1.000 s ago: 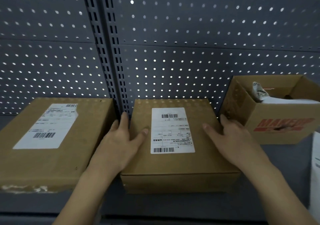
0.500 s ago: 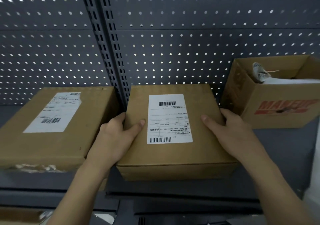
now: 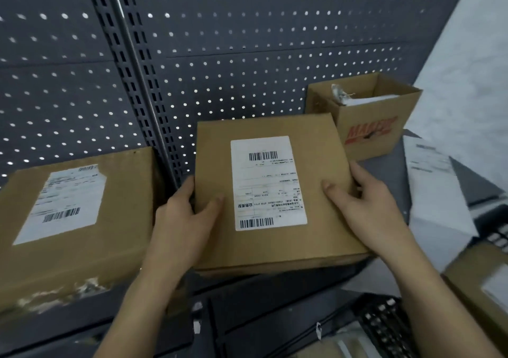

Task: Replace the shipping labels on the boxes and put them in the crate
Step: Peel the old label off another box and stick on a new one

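Open box [image 3: 368, 134] at two o'clock is showing red "MA…" — centre label [image 3: 268, 184] is showing barcodes, print unreadable.

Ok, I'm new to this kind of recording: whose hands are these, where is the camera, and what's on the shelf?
No machine here: a person wears one wide-angle camera on the head, looking down at their own hands. The left hand and right hand grip the sides of the middle box, thumbs on top beside its shipping label. On the grey shelf sit a second labelled box at left and an open box with red print at back right; white sheets lie farther right.
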Demonstrator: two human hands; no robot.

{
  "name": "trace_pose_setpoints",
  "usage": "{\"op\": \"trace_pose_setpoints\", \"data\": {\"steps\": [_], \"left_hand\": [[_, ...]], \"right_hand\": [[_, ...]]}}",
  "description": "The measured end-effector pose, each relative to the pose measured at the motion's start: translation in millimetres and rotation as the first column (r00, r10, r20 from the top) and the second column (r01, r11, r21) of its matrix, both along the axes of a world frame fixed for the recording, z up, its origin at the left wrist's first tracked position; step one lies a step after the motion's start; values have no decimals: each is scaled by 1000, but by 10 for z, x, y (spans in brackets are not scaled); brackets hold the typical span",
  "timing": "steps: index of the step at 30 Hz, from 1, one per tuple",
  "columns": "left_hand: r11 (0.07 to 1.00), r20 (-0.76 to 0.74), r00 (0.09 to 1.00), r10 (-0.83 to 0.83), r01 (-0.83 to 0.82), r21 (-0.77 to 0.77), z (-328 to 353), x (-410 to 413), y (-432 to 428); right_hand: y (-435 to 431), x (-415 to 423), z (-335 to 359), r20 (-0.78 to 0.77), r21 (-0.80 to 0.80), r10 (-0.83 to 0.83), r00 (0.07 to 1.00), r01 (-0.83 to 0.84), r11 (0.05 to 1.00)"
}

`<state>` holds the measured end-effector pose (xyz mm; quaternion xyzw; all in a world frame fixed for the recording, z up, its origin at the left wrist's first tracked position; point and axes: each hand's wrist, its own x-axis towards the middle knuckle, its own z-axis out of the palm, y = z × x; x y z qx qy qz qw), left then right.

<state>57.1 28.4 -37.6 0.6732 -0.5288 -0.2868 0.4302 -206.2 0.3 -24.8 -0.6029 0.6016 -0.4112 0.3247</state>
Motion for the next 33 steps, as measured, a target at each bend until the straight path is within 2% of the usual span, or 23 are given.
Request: {"op": "trace_pose_setpoints", "data": {"steps": [9,16,26,33], "left_hand": [[978,27,983,-183,185,-97,199,-327,388],[935,89,943,-319,329,-130,322,-975,568],[813,34,814,-579,580,-54,136,-2475,751],[738,40,737,-674,671,77,-120,-3307,867]], "right_hand": [[913,-275,62,10,-87,-210,978,210,974],[1519,-845,-16,18,-98,-370,929,370,924],[2335,-2072,-160,82,-44,-603,793,608,793],[2710,-2734,-543,66,48,-715,696,714,699]]}}
